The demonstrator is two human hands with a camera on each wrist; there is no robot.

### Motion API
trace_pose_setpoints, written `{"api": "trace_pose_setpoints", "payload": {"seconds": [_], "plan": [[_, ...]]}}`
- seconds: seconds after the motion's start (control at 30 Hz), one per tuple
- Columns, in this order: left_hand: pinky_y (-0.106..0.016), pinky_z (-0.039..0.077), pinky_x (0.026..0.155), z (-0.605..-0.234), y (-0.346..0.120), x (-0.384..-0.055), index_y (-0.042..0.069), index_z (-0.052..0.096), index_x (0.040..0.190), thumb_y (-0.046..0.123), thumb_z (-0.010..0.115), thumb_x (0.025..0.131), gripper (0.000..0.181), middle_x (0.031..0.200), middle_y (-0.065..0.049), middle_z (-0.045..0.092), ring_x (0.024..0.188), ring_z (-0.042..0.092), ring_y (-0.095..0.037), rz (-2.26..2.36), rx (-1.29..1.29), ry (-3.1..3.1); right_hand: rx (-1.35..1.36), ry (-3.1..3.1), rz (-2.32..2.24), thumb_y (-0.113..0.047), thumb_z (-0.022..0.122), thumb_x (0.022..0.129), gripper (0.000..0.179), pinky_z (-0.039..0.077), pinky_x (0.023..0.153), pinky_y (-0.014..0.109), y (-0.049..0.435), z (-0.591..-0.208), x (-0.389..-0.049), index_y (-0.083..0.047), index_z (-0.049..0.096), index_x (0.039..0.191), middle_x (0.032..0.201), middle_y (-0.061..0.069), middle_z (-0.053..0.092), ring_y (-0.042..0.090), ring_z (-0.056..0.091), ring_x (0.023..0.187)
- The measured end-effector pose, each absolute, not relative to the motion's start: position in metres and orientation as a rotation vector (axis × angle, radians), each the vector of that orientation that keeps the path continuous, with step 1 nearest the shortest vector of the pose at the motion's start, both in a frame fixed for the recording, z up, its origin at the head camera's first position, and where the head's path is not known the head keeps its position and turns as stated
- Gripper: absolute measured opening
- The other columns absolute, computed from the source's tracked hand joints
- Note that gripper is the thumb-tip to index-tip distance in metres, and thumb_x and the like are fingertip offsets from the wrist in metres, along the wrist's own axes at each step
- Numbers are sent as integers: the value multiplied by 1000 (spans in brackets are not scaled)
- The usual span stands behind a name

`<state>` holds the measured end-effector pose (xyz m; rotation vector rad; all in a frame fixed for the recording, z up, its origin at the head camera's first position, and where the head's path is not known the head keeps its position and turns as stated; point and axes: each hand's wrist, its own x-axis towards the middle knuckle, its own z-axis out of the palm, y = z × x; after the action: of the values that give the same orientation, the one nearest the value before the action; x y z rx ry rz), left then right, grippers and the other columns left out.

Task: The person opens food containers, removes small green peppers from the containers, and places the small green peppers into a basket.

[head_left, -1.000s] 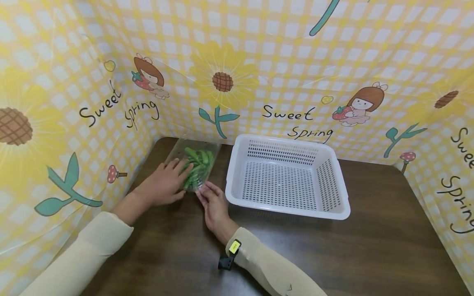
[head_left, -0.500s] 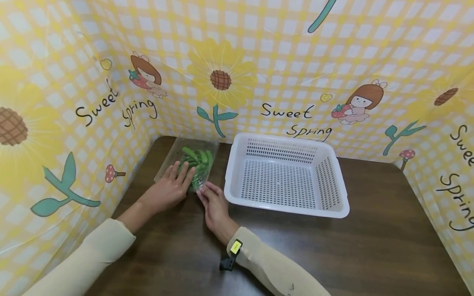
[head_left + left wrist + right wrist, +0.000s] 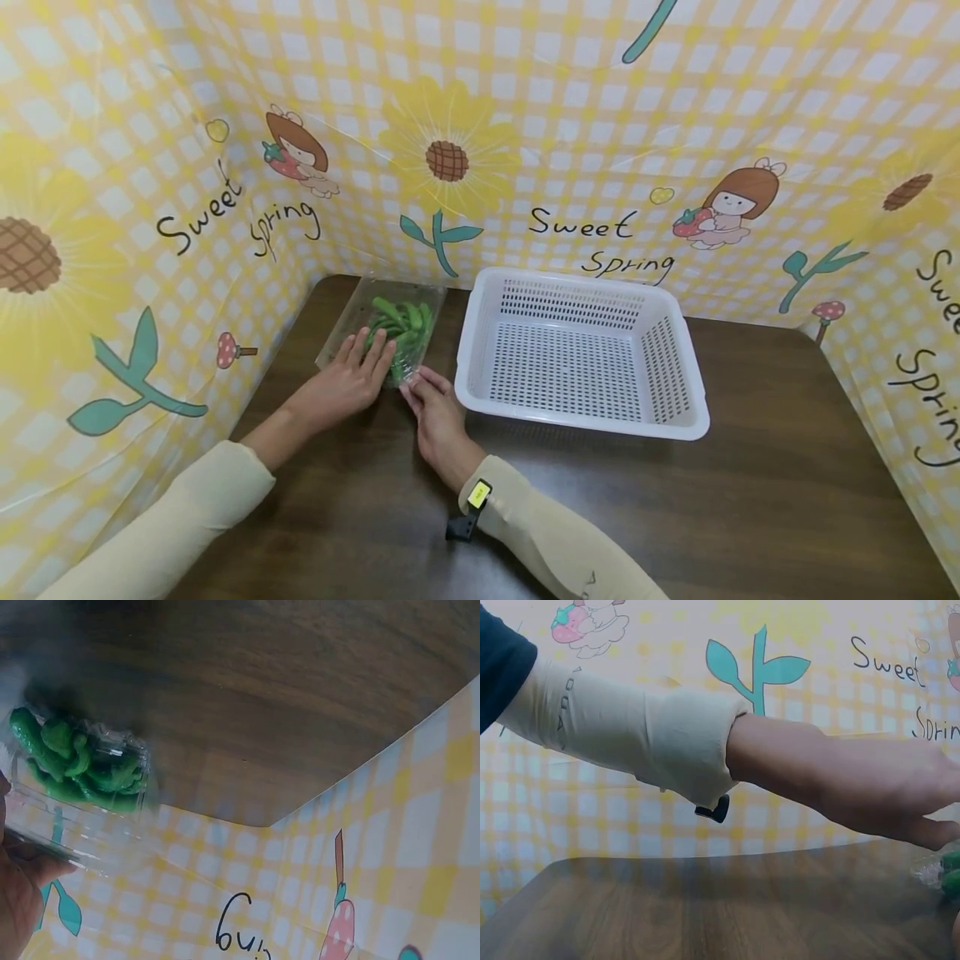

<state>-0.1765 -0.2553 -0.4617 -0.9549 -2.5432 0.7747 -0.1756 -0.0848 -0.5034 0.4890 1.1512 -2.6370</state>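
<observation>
A clear plastic box (image 3: 348,321) of green peppers (image 3: 408,321) lies at the back left of the dark wooden table. My left hand (image 3: 341,387) reaches over its near left part, fingers nearly straight and spread across the plastic beside the peppers. At the near right corner my right hand (image 3: 438,421) pinches the box between thumb and fingers. In the left wrist view the peppers (image 3: 82,761) look glossy and plump inside the see-through walls, and part of a hand (image 3: 22,892) shows at the left edge. The right wrist view catches only a bit of the peppers (image 3: 951,874), below the left hand (image 3: 900,787).
Right of the box stands a white perforated plastic basket (image 3: 581,421), with nothing inside. Brown tabletop (image 3: 757,467) extends to its right and in front. A yellow checked cloth (image 3: 570,125) with flowers and lettering encloses the table at the back and sides.
My left hand has shifted from the box's left side to over its near part, and more clear plastic now shows left of the peppers. The right hand keeps its pinch at the corner.
</observation>
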Motion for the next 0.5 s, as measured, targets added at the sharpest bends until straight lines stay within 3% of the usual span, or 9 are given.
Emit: {"api": "trace_pose_setpoints", "payload": {"seconds": [0.27,0.37,0.5], "plan": [[-52,48,111,-465,-253,-175,-9,44,148,-7,62,94,57,152,-32,46,139,49,-48,685,-951,-2518,500,1242,-2602,7,64,90,33,59,90,27,-85,-500,-173,7,60,122,112,12,60,16,65,90],[-53,50,108,-465,-259,-176,-13,46,145,-4,40,107,39,149,-33,49,137,51,-48,511,-931,-2438,522,1207,-2629,8,62,91,33,58,93,28,-85,-499,-171,8,58,124,113,14,59,16,65,91],[-54,54,101,-463,-266,-180,-18,49,139,18,18,113,55,140,-36,56,129,57,-49,107,-838,-2276,565,1167,-2669,7,60,93,34,57,97,30,-85,-496,-167,9,55,127,117,17,58,17,65,94]]}}
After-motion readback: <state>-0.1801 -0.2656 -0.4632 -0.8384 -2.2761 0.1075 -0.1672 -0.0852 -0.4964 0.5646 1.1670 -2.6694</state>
